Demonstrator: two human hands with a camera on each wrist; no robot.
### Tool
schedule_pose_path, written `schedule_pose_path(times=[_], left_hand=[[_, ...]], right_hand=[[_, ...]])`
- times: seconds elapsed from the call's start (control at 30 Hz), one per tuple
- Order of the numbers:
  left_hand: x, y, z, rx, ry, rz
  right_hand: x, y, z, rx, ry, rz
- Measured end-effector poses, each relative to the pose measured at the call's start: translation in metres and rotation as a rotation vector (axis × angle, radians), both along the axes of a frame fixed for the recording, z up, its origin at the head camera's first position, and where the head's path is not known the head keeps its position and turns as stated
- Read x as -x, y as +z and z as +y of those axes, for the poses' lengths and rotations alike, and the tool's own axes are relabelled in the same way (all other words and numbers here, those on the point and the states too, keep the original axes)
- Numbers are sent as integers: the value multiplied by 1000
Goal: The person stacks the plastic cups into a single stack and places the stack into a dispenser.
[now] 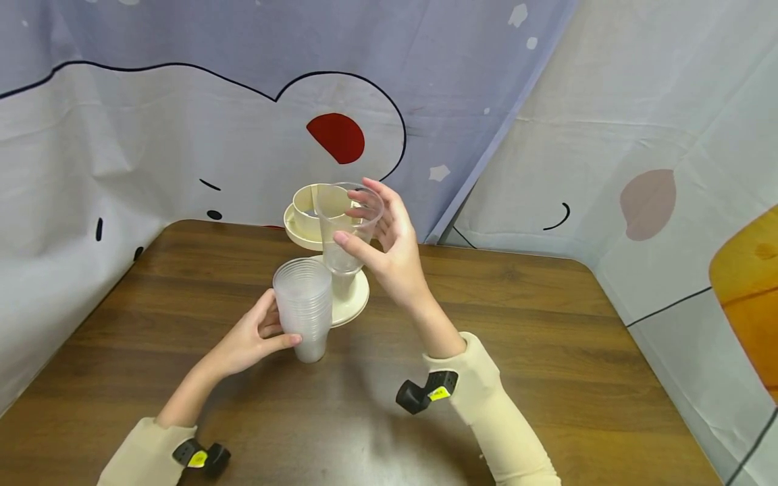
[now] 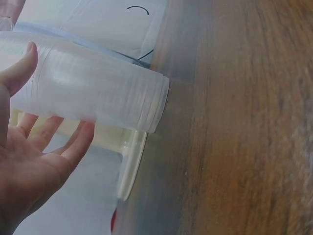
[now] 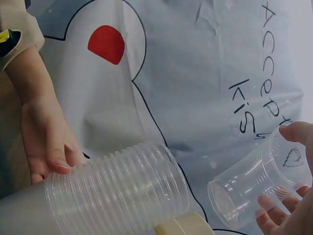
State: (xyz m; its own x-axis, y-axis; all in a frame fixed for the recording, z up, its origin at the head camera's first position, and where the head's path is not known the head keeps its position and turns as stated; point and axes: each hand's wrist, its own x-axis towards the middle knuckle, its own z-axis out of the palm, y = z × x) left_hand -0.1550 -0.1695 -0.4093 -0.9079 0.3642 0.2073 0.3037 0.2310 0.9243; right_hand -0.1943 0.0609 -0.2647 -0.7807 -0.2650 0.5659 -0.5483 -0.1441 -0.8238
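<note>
My left hand [image 1: 252, 339] grips a tall stack of nested clear plastic cups [image 1: 308, 317], thumb on the near side and fingers behind. The stack is upright, its rims at the top, close over the table. Higher up and to the right, my right hand [image 1: 398, 260] holds a single clear plastic cup [image 1: 333, 251] near its rim, between thumb and fingers. In the right wrist view this cup [image 3: 239, 188] is apart from the stack [image 3: 117, 191]. Behind both is a cream plastic stand with a ring-shaped top [image 1: 302, 233] and a round base [image 1: 355, 302], partly hidden by the cups.
The brown wooden table [image 1: 535, 351] spreads out on both sides and in front. A printed curtain [image 1: 243, 128] hangs along its back edge, with more cloth at the sides. Each sleeve carries a small black wrist camera [image 1: 413, 397].
</note>
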Motion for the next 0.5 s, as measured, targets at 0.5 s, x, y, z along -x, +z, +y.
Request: schedule_pose_path(times=[0.5], left_hand=[[-1,1,0,-8,-6,-11]], right_hand=[[-5,-8,-15,74,169,-53]])
